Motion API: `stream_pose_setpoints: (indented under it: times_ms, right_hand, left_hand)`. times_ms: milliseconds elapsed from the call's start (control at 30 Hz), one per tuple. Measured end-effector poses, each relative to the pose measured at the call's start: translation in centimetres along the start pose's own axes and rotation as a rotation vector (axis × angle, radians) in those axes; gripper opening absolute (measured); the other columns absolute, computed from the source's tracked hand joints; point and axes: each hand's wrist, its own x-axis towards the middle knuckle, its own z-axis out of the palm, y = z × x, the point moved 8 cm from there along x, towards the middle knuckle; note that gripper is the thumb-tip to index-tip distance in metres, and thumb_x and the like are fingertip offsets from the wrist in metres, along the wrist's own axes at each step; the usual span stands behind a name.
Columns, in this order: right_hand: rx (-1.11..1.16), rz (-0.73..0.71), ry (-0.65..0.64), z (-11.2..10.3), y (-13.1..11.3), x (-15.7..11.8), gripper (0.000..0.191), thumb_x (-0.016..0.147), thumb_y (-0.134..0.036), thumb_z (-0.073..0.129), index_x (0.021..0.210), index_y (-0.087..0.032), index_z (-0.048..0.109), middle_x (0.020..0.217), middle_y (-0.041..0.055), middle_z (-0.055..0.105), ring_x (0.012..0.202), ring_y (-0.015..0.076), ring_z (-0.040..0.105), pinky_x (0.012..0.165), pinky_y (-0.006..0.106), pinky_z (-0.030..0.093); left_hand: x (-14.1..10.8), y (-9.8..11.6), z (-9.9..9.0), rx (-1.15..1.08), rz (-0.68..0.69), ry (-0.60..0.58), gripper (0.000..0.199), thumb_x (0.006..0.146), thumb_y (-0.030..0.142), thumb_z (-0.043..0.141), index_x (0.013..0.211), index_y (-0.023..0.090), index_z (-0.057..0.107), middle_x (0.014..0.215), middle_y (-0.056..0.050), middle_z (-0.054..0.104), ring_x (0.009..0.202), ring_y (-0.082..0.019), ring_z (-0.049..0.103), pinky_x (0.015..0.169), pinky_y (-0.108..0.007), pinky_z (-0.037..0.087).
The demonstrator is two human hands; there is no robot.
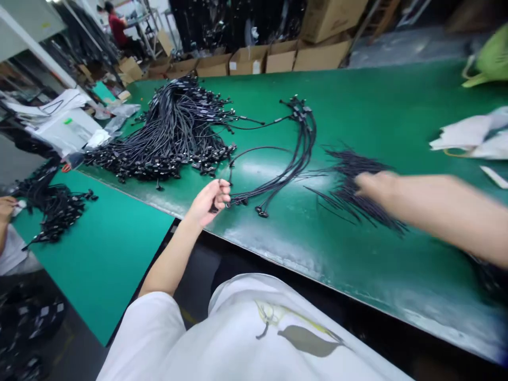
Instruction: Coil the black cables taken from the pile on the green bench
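Observation:
My left hand (211, 201) is closed near the table's front edge, its fingers pinched around the end of a black cable. Right beside it lies a loose bundle of black cables (305, 143) with small connectors, curving away toward the back. My right hand (375, 188), smeared by motion, is over a pile of thin black strips (353, 169) that look like wires or ties. Its fingers are too blurred to show whether they grip any of them. A large heap of black cables (170, 127) with connectors lies at the back left.
The green table (254, 238) meets a lower green surface (103, 238) on the left, where another person's hand (7, 207) is beside more black cables (59, 209). Cardboard boxes (248, 59) line the far edge. White material (472, 132) lies at right.

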Motion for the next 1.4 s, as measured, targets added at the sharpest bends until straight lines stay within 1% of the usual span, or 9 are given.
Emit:
stream_pose_setpoints:
  times_ms: [133, 267, 467, 633, 733, 900, 1133, 1267, 1400]
  right_hand:
    - [0.004, -0.371, -0.335, 4.0, -10.9, -3.3, 0.017, 0.091, -0.015, 0.048, 0.079, -0.019, 0.059, 0.068, 0.0007, 0.062, 0.051, 0.0112, 0.053, 0.047, 0.025, 0.022]
    - [-0.154, -0.202, -0.173, 0.3, -10.1, -1.0, 0.026, 0.098, -0.032, 0.042, 0.090, -0.017, 0.062, 0.079, 0.0041, 0.062, 0.061, 0.0127, 0.054, 0.049, 0.027, 0.017]
    - [0.081, 0.015, -0.089, 0.4, -1.3, -2.2, 0.034, 0.097, -0.046, 0.042, 0.097, -0.022, 0.065, 0.095, 0.0043, 0.066, 0.077, 0.0156, 0.061, 0.059, 0.025, 0.035]
    - [0.272, 0.110, 0.093, 1.5, 0.9, -5.2, 0.033, 0.096, -0.044, 0.043, 0.111, -0.024, 0.064, 0.098, 0.0060, 0.069, 0.089, 0.0204, 0.064, 0.076, 0.031, 0.046]
    - [0.151, 0.099, 0.176, 1.0, -0.4, -6.4, 0.032, 0.097, -0.033, 0.043, 0.117, -0.019, 0.063, 0.092, 0.0079, 0.067, 0.080, 0.0193, 0.062, 0.070, 0.030, 0.045]
    - [-0.179, -0.073, 0.267, -0.8, -4.6, -6.8, 0.025, 0.095, -0.022, 0.048, 0.107, -0.018, 0.069, 0.077, 0.0039, 0.066, 0.062, 0.0167, 0.052, 0.060, 0.030, 0.037]
    - [-0.238, -0.019, 0.183, 0.0, -4.2, -6.0, 0.029, 0.097, -0.026, 0.043, 0.103, -0.018, 0.070, 0.074, 0.0030, 0.064, 0.061, 0.0151, 0.051, 0.059, 0.029, 0.032]
    - [-0.164, -0.183, 0.013, 2.4, -8.8, -5.2, 0.030, 0.095, -0.023, 0.043, 0.077, -0.018, 0.066, 0.063, 0.0023, 0.058, 0.053, 0.0137, 0.047, 0.057, 0.030, 0.028]
    - [0.098, -0.247, 0.043, 1.8, -12.1, -3.3, 0.032, 0.097, -0.030, 0.044, 0.075, -0.018, 0.064, 0.068, 0.0024, 0.060, 0.057, 0.0127, 0.051, 0.059, 0.028, 0.033]
  left_hand:
    - [-0.7, -3.8, 8.6, 0.594, 0.194, -0.287, 0.032, 0.086, 0.047, 0.063, 0.095, 0.017, 0.070, 0.105, -0.009, 0.067, 0.100, -0.019, 0.064, 0.081, -0.027, 0.053]
    - [-3.1, -7.3, 13.3, 0.702, 0.099, -0.513, 0.035, 0.093, 0.047, 0.052, 0.100, 0.017, 0.068, 0.066, 0.000, 0.059, 0.065, -0.012, 0.056, 0.076, -0.029, 0.050]
    - [-2.9, -5.8, 11.7, 0.136, -0.213, -0.406, 0.029, 0.088, 0.040, 0.061, 0.089, 0.011, 0.066, 0.052, 0.011, 0.018, 0.041, -0.004, 0.013, 0.038, -0.015, 0.028]
    - [-1.8, -1.1, 7.0, -0.146, -0.014, 0.066, 0.025, 0.099, 0.026, 0.043, 0.103, 0.016, 0.066, 0.053, 0.008, 0.017, 0.038, -0.005, 0.016, 0.039, -0.013, 0.029]
    - [-1.6, 0.4, 6.3, -0.157, 0.084, 0.157, 0.027, 0.099, 0.024, 0.042, 0.115, 0.020, 0.064, 0.057, 0.007, 0.027, 0.042, -0.005, 0.026, 0.046, -0.012, 0.036]
    - [-0.5, -1.9, 7.9, -0.177, -0.088, -0.004, 0.036, 0.086, 0.004, 0.044, 0.117, 0.011, 0.063, 0.064, 0.004, 0.039, 0.049, -0.004, 0.037, 0.044, -0.011, 0.036]
    - [0.5, -3.1, 7.0, -0.212, -0.078, -0.021, 0.026, 0.096, 0.019, 0.044, 0.108, 0.010, 0.065, 0.059, 0.006, 0.036, 0.044, -0.003, 0.033, 0.039, -0.009, 0.029]
    - [0.3, -4.7, 8.7, 0.084, 0.040, -0.069, 0.022, 0.093, 0.033, 0.055, 0.095, 0.014, 0.067, 0.074, -0.001, 0.059, 0.064, -0.008, 0.057, 0.060, -0.016, 0.046]
    - [-1.4, -7.7, 12.4, 0.521, 0.095, -0.297, 0.027, 0.087, 0.041, 0.063, 0.083, 0.015, 0.067, 0.087, -0.006, 0.067, 0.081, -0.014, 0.060, 0.078, -0.024, 0.045]
